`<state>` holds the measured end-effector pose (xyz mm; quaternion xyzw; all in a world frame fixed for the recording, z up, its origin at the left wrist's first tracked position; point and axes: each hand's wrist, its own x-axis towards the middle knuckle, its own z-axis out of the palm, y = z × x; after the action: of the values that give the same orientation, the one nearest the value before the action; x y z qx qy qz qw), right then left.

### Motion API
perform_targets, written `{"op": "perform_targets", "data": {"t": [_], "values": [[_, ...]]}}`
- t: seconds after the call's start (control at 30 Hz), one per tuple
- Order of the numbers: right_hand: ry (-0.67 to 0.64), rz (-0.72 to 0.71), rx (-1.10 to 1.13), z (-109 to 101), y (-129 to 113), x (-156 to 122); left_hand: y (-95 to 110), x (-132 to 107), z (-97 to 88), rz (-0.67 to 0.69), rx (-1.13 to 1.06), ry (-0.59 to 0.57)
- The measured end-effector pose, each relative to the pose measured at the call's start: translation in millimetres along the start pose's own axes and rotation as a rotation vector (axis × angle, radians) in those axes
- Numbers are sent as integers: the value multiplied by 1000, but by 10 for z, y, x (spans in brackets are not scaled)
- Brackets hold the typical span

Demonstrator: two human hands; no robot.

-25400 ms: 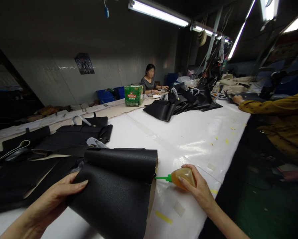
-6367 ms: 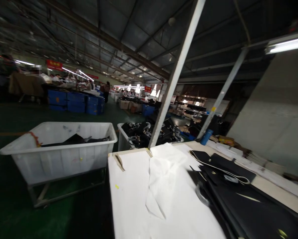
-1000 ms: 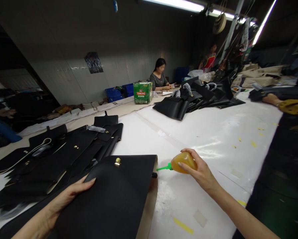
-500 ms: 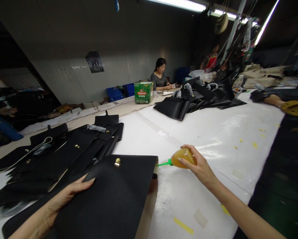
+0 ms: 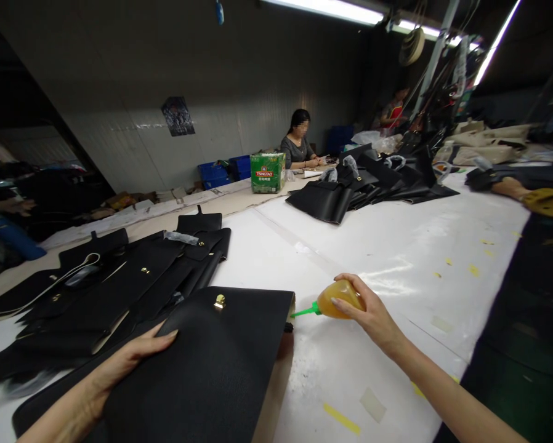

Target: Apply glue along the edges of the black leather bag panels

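A black leather bag panel (image 5: 221,363) with a small gold clasp (image 5: 220,301) lies in front of me on the white table (image 5: 378,246). My left hand (image 5: 129,360) rests flat on its left part, fingers stretched out. My right hand (image 5: 371,314) is closed round an amber squeeze bottle (image 5: 339,299). The bottle's green nozzle (image 5: 304,311) points left, its tip right at the panel's right edge.
Several black leather pieces (image 5: 119,283) are spread at my left, another heap (image 5: 350,184) at the far middle. A green carton (image 5: 267,172) stands near a seated person (image 5: 299,144). Another person's yellow sleeve (image 5: 547,200) lies at the right edge.
My right hand with the bottle has dipped slightly, keeping the nozzle at the panel's right edge. My left hand stays flat on the panel. The view shifted a little.
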<state>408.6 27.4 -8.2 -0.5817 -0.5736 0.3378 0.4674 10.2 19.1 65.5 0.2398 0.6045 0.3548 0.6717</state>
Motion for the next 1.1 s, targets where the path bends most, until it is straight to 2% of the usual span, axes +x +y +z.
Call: {"op": "perform_targets", "data": {"t": [0.13, 0.23, 0.37, 0.6, 0.8, 1.1], "values": [[-91, 42, 133, -3, -19, -58, -17, -10, 14, 12, 19, -15], [-61, 49, 184, -19, -4, -63, -15, -16, 13, 20, 18, -2], [31, 54, 155, 3, 34, -62, -12, -33, 12, 31, 18, 7], [-58, 68, 199, 45, -22, -167, -21, -27, 7, 10, -37, 0], [6, 58, 144, 44, -4, -217, -9, -30, -9, -7, -28, -17], [-31, 40, 122, 19, -17, -285, -51, 13, -62, 2, -35, -57]]}}
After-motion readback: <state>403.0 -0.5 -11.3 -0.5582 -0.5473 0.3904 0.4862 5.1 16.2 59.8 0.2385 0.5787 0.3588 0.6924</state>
